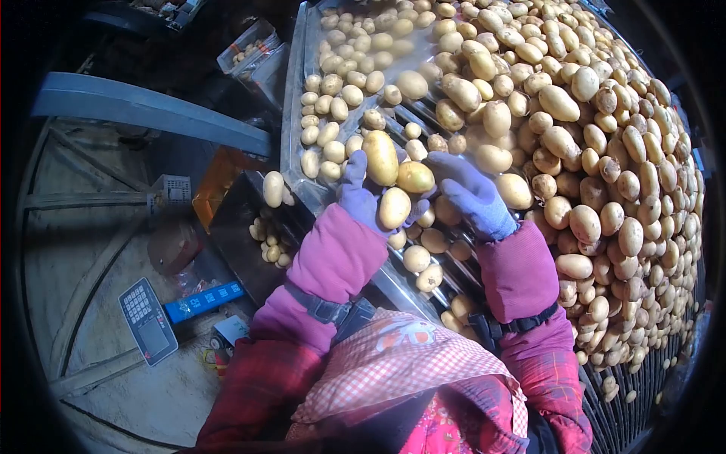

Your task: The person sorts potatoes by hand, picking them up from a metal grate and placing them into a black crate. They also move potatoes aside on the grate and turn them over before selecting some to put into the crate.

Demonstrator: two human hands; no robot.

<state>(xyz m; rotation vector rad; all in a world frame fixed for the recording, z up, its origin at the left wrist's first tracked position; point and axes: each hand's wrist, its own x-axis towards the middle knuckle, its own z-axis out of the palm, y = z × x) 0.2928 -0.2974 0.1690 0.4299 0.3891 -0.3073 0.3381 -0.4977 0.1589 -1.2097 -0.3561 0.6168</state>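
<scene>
My left hand (358, 198), in a purple glove, cups several potatoes over the roller bed. Its thumb lies along a large oval potato (380, 157), and a smaller potato (395, 208) rests at the palm; part of the fingers is hidden under them. A round, slightly greenish potato (415, 177) sits between my two hands. My right hand (473, 195), also gloved, has its fingers stretched toward that potato, with nothing visibly gripped. Loose potatoes (417, 259) lie on the dark rollers just below the hands.
A big heap of potatoes (597, 174) fills the right side. Smaller potatoes (330, 106) line the metal side rail (291, 113). At left are a dark bin (234, 219) with potatoes, a scale display (149, 321), a curved metal beam (151, 106) and a box (248, 45).
</scene>
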